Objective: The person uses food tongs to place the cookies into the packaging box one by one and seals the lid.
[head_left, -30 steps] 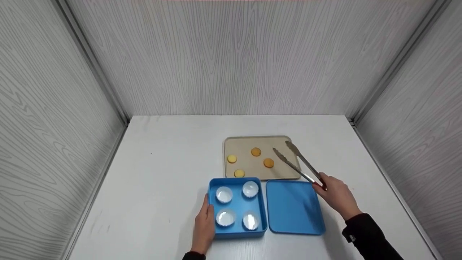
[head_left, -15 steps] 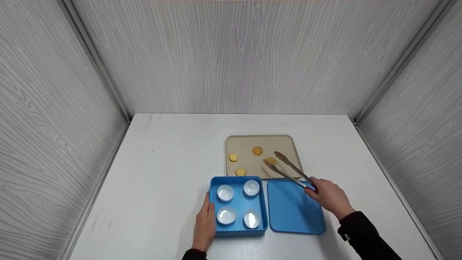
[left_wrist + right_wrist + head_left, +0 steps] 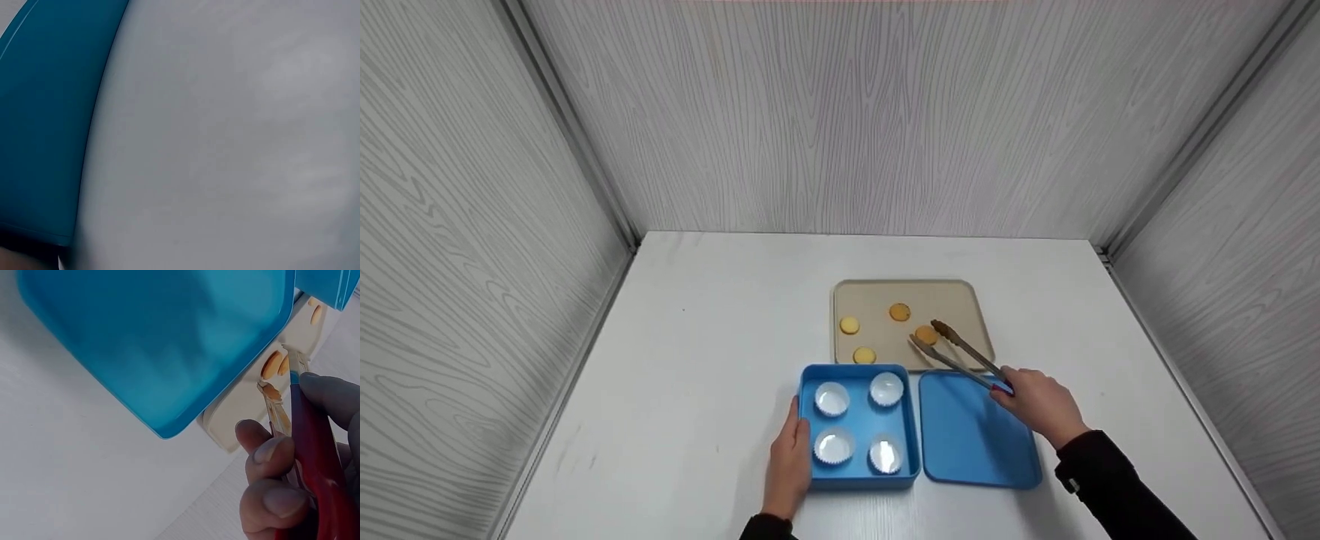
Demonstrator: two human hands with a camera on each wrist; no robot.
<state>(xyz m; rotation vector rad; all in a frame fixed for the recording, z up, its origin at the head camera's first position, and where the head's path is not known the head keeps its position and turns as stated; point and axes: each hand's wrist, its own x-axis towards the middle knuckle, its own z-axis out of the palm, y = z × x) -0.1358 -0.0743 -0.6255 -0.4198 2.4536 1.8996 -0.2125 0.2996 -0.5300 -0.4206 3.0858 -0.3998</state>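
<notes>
In the head view my right hand [image 3: 1039, 403] grips metal tongs [image 3: 964, 352] by their red handles [image 3: 318, 455]. The tongs' parted tips stand on either side of a brown cookie [image 3: 926, 334] on a beige baking tray [image 3: 976, 311]; contact is unclear. Another brown cookie [image 3: 899, 312] and two yellow cookies [image 3: 849, 325] lie farther left. My left hand [image 3: 789, 461] rests its extended fingers along the left wall of a blue box [image 3: 859, 424]. Several white cupcake liners [image 3: 833, 446] stand inside it. The left wrist view mostly shows this box's wall [image 3: 50, 124] and the tabletop.
A blue lid [image 3: 979, 435] lies flat right of the box, under my right hand and the tongs. The tray sits just behind both. White tabletop [image 3: 720, 337] extends left, up to grey wood-grain panels [image 3: 840, 120] at the back and sides.
My right hand has moved left and slightly down, carrying the tongs from the tray's right edge to the nearer brown cookie. The left hand stays at the box.
</notes>
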